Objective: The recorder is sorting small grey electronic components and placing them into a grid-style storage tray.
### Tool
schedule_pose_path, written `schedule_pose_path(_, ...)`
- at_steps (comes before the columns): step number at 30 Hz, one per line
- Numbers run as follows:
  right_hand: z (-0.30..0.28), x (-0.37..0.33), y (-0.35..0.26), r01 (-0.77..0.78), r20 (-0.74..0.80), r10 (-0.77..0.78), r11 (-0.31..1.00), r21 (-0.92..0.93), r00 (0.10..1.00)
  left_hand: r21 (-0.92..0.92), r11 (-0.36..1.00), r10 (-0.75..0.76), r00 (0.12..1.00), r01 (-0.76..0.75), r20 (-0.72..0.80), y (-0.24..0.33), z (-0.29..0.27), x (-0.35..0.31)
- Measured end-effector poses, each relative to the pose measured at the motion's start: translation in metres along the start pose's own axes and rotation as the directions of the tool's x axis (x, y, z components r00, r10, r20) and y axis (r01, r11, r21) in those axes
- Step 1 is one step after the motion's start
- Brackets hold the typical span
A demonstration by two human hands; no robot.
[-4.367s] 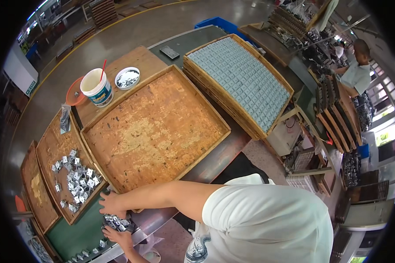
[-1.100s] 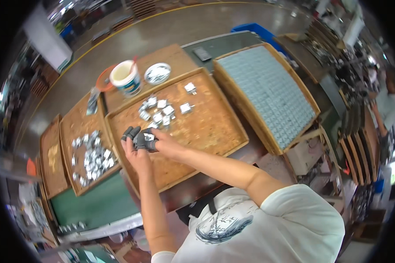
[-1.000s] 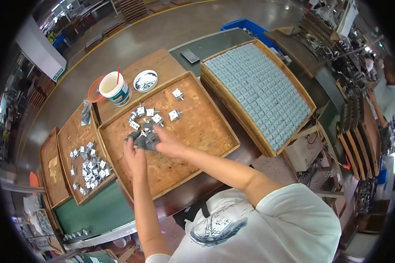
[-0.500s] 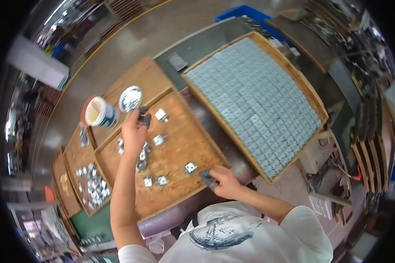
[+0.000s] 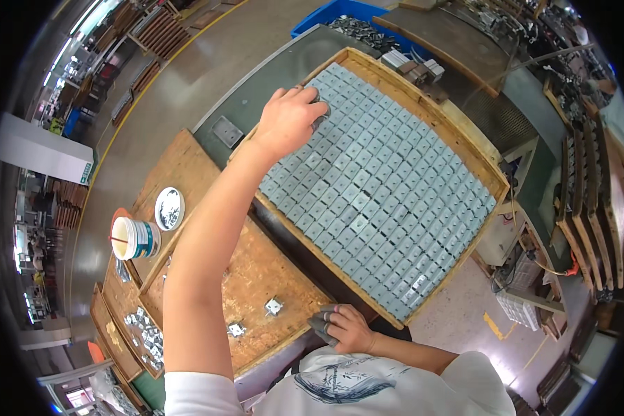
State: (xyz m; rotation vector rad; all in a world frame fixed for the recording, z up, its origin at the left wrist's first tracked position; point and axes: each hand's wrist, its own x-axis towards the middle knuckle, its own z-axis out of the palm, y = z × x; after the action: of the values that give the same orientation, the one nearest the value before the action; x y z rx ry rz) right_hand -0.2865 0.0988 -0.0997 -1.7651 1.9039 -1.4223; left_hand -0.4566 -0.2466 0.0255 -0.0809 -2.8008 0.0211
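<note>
My left hand (image 5: 290,122) reaches over the far left corner of a wood-framed tray (image 5: 403,320). Its fingers are curled downward, and whatever they hold is hidden beneath the hand. Rows of flat grey metal pieces (image 5: 367,187) fill that tray. Down at the front edge of the wooden work board (image 5: 260,349), my right hand (image 5: 347,328) is half closed, with dark finger covers on its bent fingers; I cannot make out anything inside them. Close to it on the board lie two small silvery metal parts, one (image 5: 273,306) nearer the hand and another (image 5: 236,329) farther left.
A white bucket (image 5: 144,239) and a round white dish (image 5: 170,209) stand left of my left forearm. Loose metal parts (image 5: 144,334) lie in a side compartment. A small grey box (image 5: 226,132) sits by the tray, with a blue bin (image 5: 308,24) beyond.
My left hand has swung from above the work board, beside the dish, across to the tray's far left corner. The right hand has drawn back from a metal part. The whole view has shifted.
</note>
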Motion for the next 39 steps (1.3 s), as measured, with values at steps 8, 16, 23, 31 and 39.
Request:
schedule_pose_path(8, -0.009, -0.026, 0.023, -0.086, 0.039, 0.088, 0.995, -0.045, 0.995, 0.083, 0.990, 0.100, 0.985, -0.112, 0.142, -0.002, 0.022, 0.031)
schedule_pose_path(16, 0.002, -0.036, 0.028, -0.130, -0.006, 0.130, 0.987, -0.090, 0.992, 0.175, 0.964, 0.163, 0.964, -0.201, 0.208, -0.008, 0.026, 0.037)
schedule_pose_path(23, -0.003, -0.023, 0.023, -0.165, -0.019, 0.164, 0.982, -0.087, 0.986, 0.146, 0.952, 0.232, 0.944, -0.270, 0.234, -0.014, 0.029, 0.044)
schedule_pose_path(31, -0.002, -0.023, 0.023, -0.193, -0.037, 0.190, 0.978, -0.083, 0.981, 0.087, 0.923, 0.339, 0.899, -0.375, 0.277, -0.023, 0.029, 0.056)
schedule_pose_path(39, -0.004, -0.023, 0.021, -0.182, -0.052, 0.178, 0.978, -0.105, 0.983, 0.035, 0.938, 0.319, 0.899, -0.345, 0.300, -0.027, 0.022, 0.049)
